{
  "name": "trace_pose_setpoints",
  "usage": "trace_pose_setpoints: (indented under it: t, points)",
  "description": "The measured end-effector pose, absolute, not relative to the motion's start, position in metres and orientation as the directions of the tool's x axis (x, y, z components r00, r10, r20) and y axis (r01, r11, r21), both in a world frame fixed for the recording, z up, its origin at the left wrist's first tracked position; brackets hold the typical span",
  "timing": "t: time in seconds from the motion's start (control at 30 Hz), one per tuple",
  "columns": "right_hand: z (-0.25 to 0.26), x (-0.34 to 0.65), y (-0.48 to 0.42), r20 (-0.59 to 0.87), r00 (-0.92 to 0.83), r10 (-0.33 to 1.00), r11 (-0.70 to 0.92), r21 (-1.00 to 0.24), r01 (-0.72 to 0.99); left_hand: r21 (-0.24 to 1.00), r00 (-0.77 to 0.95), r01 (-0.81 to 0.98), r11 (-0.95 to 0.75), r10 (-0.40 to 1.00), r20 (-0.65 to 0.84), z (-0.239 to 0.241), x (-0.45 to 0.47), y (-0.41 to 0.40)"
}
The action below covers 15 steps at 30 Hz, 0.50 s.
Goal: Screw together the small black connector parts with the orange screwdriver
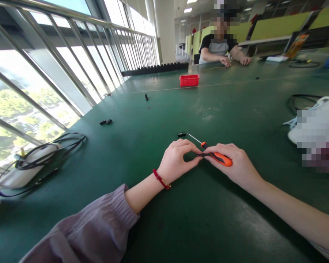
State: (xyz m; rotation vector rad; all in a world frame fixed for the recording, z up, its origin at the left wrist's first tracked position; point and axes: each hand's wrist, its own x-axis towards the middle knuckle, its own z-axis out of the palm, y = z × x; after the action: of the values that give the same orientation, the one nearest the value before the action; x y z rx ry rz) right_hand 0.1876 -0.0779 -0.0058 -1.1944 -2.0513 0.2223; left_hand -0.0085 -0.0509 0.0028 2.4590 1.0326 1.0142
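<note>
My left hand (pixel 178 157) is closed, thumb and forefinger pinching one end of a small, thin black part (pixel 201 155). At the other end of that part are the thumb and forefinger of my right hand (pixel 234 160). An orange and black screwdriver (pixel 222 159) is tucked in the right hand, its handle running under the forefinger and its metal shaft pointing away to the left. Just beyond the tip, a small black rectangular piece (pixel 181 134) lies on the green table (pixel 159 120). The part's details are too small to make out.
Small black pieces (pixel 105 122) lie to the left, another black piece (pixel 146 97) farther back. A red bin (pixel 189 80) and a long black notched strip (pixel 159 68) sit beyond. Cables (pixel 68 137) lie left by a railing. A person (pixel 219 47) sits across the table.
</note>
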Motion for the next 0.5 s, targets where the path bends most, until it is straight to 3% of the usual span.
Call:
trace_pose_setpoints:
  t: [0.23, 0.5]
  points:
    - [-0.0074, 0.188, -0.0771, 0.505, -0.292, 0.812, 0.544, -0.473, 0.693, 0.377, 0.507, 0.594, -0.711, 0.694, 0.511, 0.0069, -0.0082, -0.0535]
    - [-0.0076, 0.1862, -0.0768, 0.502, -0.309, 0.808, 0.548, -0.448, 0.706, 0.36, 0.517, 0.608, -0.708, 0.697, 0.496, 0.0055, -0.0076, -0.0531]
